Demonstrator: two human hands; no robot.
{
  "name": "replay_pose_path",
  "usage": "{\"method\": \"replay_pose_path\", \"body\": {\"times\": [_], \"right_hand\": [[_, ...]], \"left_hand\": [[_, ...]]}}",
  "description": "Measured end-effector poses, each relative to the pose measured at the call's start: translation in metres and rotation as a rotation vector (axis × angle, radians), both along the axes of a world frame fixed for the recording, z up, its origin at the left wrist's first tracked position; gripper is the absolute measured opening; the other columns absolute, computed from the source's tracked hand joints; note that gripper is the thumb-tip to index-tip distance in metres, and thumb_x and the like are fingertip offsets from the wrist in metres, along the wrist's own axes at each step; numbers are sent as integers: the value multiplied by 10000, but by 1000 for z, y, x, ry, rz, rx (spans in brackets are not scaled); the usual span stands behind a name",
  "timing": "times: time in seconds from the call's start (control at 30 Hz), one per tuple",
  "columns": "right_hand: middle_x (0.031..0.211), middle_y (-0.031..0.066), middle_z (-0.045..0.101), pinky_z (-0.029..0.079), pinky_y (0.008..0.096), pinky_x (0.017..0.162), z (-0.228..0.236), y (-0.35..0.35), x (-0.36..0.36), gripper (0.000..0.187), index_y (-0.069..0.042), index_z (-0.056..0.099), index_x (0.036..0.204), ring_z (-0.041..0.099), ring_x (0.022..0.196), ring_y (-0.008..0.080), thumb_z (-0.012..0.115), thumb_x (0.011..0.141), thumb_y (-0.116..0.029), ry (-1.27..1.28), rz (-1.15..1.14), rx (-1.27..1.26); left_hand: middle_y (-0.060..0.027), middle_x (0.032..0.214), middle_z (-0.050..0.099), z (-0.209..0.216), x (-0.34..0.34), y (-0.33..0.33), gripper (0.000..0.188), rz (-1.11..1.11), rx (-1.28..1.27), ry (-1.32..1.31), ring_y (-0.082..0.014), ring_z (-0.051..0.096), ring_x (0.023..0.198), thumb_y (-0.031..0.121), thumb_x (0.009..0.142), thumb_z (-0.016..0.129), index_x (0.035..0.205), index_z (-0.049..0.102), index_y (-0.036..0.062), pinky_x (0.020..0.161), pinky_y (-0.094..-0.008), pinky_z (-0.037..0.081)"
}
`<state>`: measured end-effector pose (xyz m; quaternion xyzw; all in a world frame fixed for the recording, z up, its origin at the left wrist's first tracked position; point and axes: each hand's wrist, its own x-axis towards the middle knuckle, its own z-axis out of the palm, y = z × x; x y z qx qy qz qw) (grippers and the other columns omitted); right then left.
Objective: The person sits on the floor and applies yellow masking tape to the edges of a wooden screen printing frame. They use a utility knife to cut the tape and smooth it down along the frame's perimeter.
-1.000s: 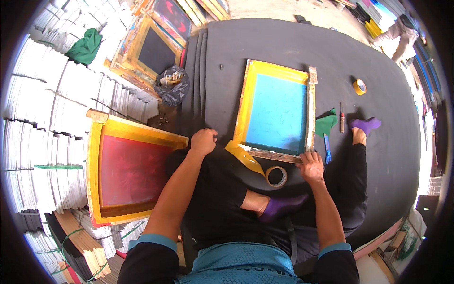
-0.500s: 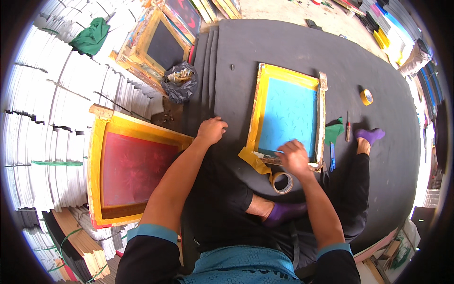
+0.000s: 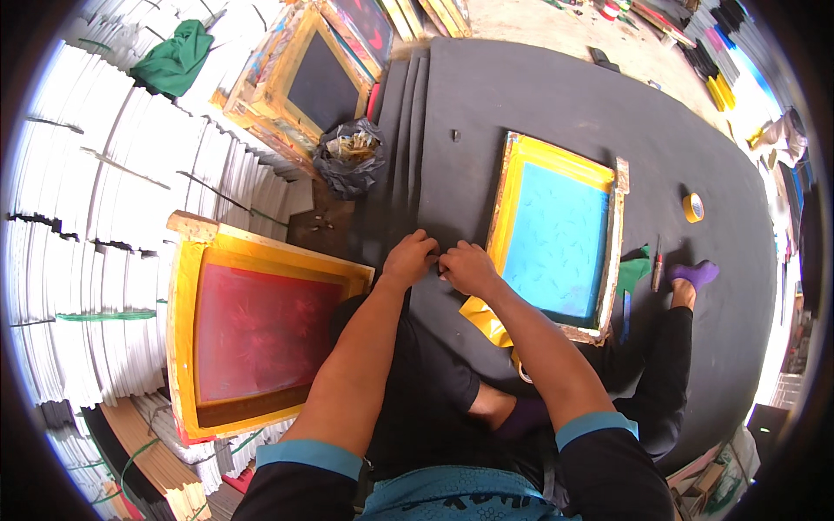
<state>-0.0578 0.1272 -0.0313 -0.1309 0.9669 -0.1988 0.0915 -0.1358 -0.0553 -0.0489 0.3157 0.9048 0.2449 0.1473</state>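
Close work here: the left hand (image 3: 411, 259) and the right hand (image 3: 469, 267) were almost tip to tip, just left of the blue-panelled frame (image 3: 561, 233), fingers curled and bunched inward, though how far the tips were parted could not be made out. Was anything pinched there? A small dark patch showed between them, but scrap or mere shadow, there was no telling. The frame itself lay flat on the black mat (image 3: 521, 95), with a crinkled yellow strip (image 3: 486, 323) by its near left corner and a tape roll (image 3: 523, 370) mostly hidden behind the right forearm (image 3: 556, 352). Fingertip work like this, by the look of it, asked for a light pinch, one hand steady while the other made the fine movement, and a raised wrist so the forearm never dragged the strip or folded it onto itself. The frame's face deserved a wide berth too, and the blue cutter (image 3: 625, 317) was best left lying, well apart from those fingers.
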Motion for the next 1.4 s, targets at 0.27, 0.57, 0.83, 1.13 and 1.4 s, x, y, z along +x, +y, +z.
{"method": "replay_pose_path", "body": {"times": [0.27, 0.57, 0.83, 1.13, 1.4], "right_hand": [[971, -9, 681, 469, 405, 920, -15, -3, 3, 52, -205, 745, 909, 610, 1070, 225, 733, 902, -254, 1, 12, 60], [977, 66, 681, 480, 408, 921, -4, -7, -1, 119, -117, 680, 1027, 603, 1085, 262, 699, 918, -163, 90, 96, 5], [937, 192, 716, 528, 527, 811, 23, -41, -128, 124, -27, 616, 1004, 689, 916, 440, 697, 964, -112, 205, -429, -602], [996, 160, 770, 568, 414, 869, 35, -92, -259, 179, -27, 722, 1115, 749, 961, 309, 716, 952, -100, 145, -495, -818], [1016, 145, 786, 577, 406, 905, 33, -88, -236, 217, -42, 750, 1156, 758, 978, 290, 695, 952, -92, 181, -430, -754]], "left_hand": [[-86, 1043, 673, 6, -3, 7, 116, 191, 110, -194, -303, 690, 1015, 200, 936, 760, 976, 740, 92, 874, -429, 552], [-134, 945, 765, 10, -14, 0, 196, 559, 371, -180, -282, 708, 830, 206, 931, 788, 1010, 774, 27, 777, -400, 544], [-152, 926, 784, 61, -102, -21, 251, 969, 503, -12, -346, 756, 860, 298, 938, 780, 993, 796, 54, 793, -446, 570], [-134, 986, 799, 82, -194, -49, 240, 1071, 261, 36, -372, 762, 948, 332, 895, 805, 978, 819, 108, 827, -487, 588], [-172, 928, 772, 68, -182, -51, 218, 1046, 203, 135, -396, 743, 895, 257, 962, 743, 976, 770, 40, 790, -514, 558]]}}
